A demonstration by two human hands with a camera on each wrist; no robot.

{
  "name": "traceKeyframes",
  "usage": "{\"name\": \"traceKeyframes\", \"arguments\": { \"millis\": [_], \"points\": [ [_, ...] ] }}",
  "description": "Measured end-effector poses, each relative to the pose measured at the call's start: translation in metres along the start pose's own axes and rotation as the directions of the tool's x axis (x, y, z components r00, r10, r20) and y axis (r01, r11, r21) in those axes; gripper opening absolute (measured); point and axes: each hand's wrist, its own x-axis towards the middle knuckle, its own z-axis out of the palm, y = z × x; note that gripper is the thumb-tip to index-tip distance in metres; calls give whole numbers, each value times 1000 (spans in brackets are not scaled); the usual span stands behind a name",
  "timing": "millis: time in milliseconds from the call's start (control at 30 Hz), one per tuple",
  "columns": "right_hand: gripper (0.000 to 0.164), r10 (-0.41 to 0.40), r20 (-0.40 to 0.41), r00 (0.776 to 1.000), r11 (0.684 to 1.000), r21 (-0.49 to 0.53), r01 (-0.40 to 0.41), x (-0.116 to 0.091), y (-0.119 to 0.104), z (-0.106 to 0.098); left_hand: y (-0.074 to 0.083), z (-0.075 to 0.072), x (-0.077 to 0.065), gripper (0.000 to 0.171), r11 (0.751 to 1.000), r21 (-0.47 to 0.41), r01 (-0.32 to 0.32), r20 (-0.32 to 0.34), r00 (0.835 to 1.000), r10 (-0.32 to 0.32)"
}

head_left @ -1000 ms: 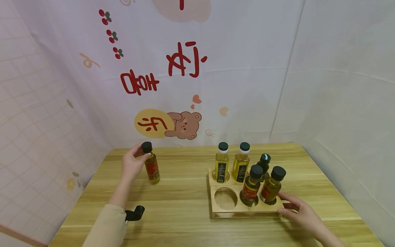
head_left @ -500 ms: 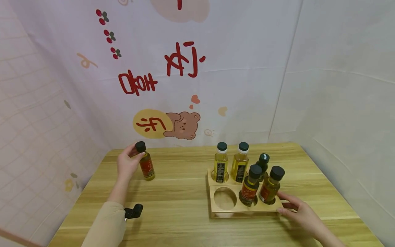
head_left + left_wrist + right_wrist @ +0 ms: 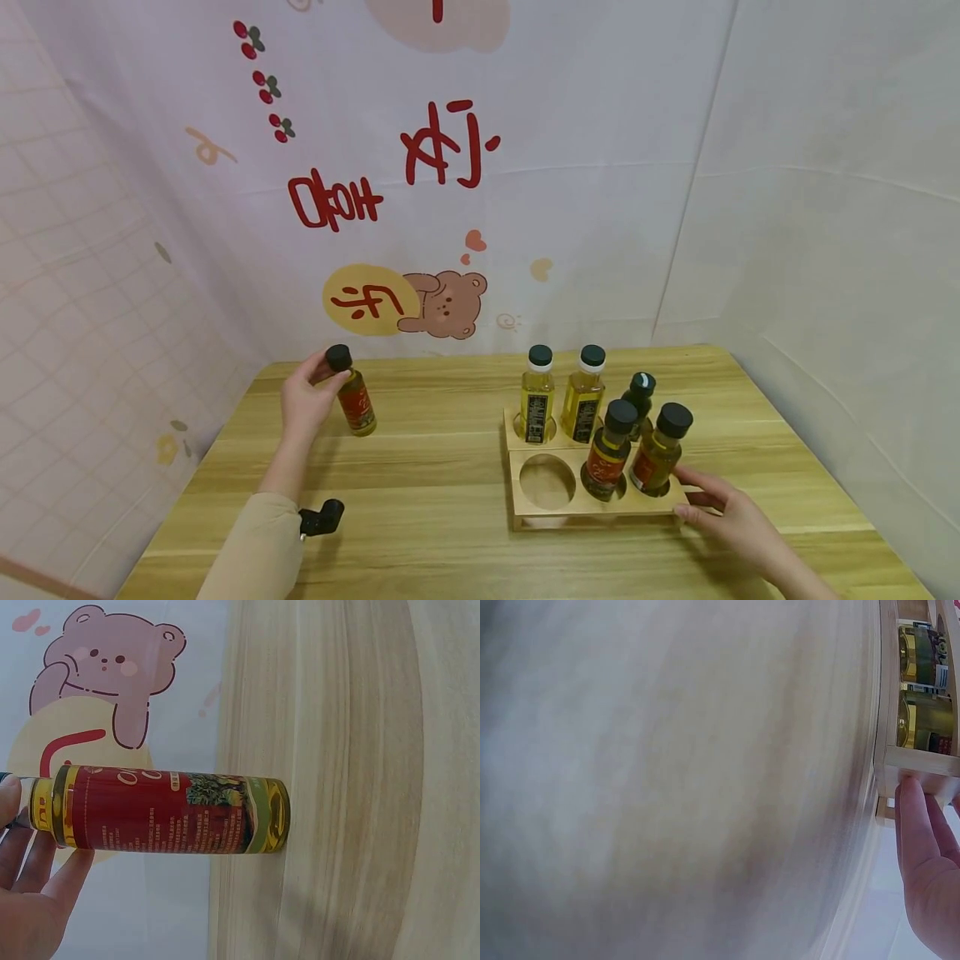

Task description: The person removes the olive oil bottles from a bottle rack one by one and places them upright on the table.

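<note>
My left hand (image 3: 307,398) pinches the dark cap and neck of an olive oil bottle (image 3: 356,406) at the back left of the table. The bottle has a red label and is nearly upright; the left wrist view shows its base (image 3: 276,816) right at the wooden surface. On the right stands a two-tier wooden rack (image 3: 566,510). My right hand (image 3: 726,515) touches the rack's right end, its thumb at the front corner. In the right wrist view straight fingers (image 3: 917,825) rest against the end panel.
Two clear bottles (image 3: 538,400) of yellow oil and a small dark bottle (image 3: 637,400) fill the rack's back row. Two red-labelled bottles (image 3: 604,462) stand in front, beside a bare round hole (image 3: 547,482). A printed cloth (image 3: 600,208) hangs behind the table (image 3: 420,517).
My left hand has moved the olive oil bottle slightly to the left and back, then nearly stopped. The right hand and the rack have stayed in place.
</note>
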Motion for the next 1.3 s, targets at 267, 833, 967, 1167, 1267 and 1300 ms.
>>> {"name": "traceKeyframes", "arguments": {
  "millis": [267,833,967,1167,1267,1300],
  "points": [
    [63,-6,-6,1000,1000,-1,6,1,1,0,-1,-5,-5,52,1000,-11,6,51,999,-6],
    [63,-9,-1,1000,1000,0,9,0,0,0,-15,-29,-32,51,996,49,-69,96,993,64],
    [63,0,2,1000,1000,2,0,1,-1,0,-17,-31,-41,46,994,69,-89,90,993,82],
    [63,6,0,1000,1000,-9,-6,0,-2,0,-18,-22,-56,38,992,79,-93,87,992,86],
    [63,16,0,1000,1000,-16,-16,-1,-3,0,-17,-14,-63,39,992,69,-101,118,989,93],
    [63,21,-1,1000,1000,-21,-21,-1,-3,0,-16,-11,-66,39,992,62,-106,131,987,97]
  ]
}}
